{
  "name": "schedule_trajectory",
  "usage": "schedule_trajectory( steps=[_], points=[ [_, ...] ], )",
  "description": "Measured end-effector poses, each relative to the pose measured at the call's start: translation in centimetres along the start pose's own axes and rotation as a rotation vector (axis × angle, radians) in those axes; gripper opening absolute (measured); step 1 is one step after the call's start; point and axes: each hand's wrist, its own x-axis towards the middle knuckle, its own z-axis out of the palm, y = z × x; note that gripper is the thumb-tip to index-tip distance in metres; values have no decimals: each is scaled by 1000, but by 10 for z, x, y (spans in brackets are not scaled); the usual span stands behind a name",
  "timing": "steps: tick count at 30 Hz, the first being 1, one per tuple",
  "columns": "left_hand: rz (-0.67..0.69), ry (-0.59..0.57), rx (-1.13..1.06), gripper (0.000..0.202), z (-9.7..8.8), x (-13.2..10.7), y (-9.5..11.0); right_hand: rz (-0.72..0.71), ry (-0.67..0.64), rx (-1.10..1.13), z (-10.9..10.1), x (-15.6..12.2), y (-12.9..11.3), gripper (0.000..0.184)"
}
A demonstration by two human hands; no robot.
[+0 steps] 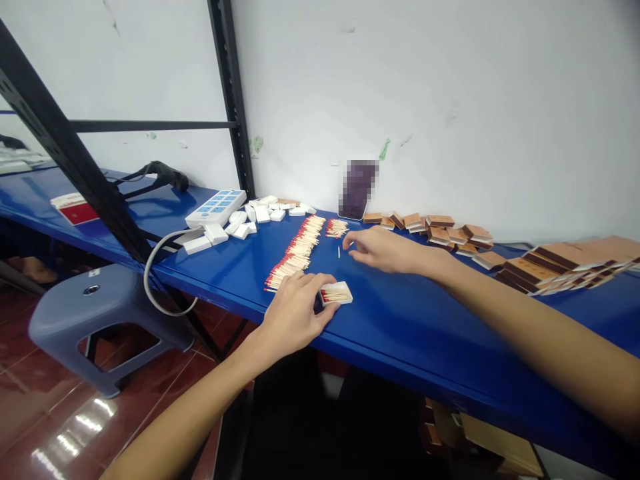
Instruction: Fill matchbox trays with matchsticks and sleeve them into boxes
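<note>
1. The left hand (295, 310) rests on the blue table (400, 320) near its front edge, fingers curled around a small white tray (336, 293) that already has matches lying in it; it grasps the tray at its left end.
2. The right hand (385, 250) reaches out flat over the tabletop, fingertips beside a loose match (339, 251) and just short of the small match pile (336, 228). Its fingers are loosely spread and appear to grip nothing (though the undersides are hidden).
3. To do this well, the left hand should keep the tray pinned and level, open end toward the matches, so that sticks slide in with their red heads lined up the same way.
4. The long row of matches (295, 253) lies just left of the right hand; a careless sweep would scatter it.
5. The tray sits close to the table's front edge, so a nudge toward the body risks tipping it off.
6. Bare blue surface lies right of the tray, before the stacked brown sleeves (550, 263); that is the free room for moving.
</note>
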Motion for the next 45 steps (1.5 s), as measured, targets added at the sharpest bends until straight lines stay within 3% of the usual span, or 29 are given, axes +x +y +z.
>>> schedule_trajectory(
  steps=[4, 9, 16, 21, 24, 30, 35, 38, 41, 45],
  points=[
    [23, 5, -3, 23, 1, 1, 0, 28, 35, -106, 24, 7, 40, 35],
    [36, 12, 1, 22, 0, 2, 0, 53, 70, -150, 35, 9, 53, 25],
    [53, 10, 8, 17, 0, 3, 0, 136, 111, -47, 39, 18, 33, 21],
    [54, 7, 6, 17, 0, 3, 1, 195, 116, 1, 40, 25, 13, 29],
    [45, 5, 9, 21, -1, 3, 1, 219, 70, 28, 35, 26, 8, 16],
    [-16, 14, 26, 39, 0, 0, 0, 115, -127, 94, 10, 13, 1, 14],
    [-49, 20, -3, 49, 1, 0, 1, -28, -256, 161, -17, -5, -21, 22],
    [-52, 14, -13, 45, 0, 1, 2, -92, -353, 202, -26, -12, -40, 25],
    [-24, 4, -1, 32, -1, 1, 2, -116, -357, 206, -24, -14, -50, 22],
    [48, -9, -5, 15, -1, 3, 0, -128, -343, 234, -21, -11, -40, 25]
  ],
)
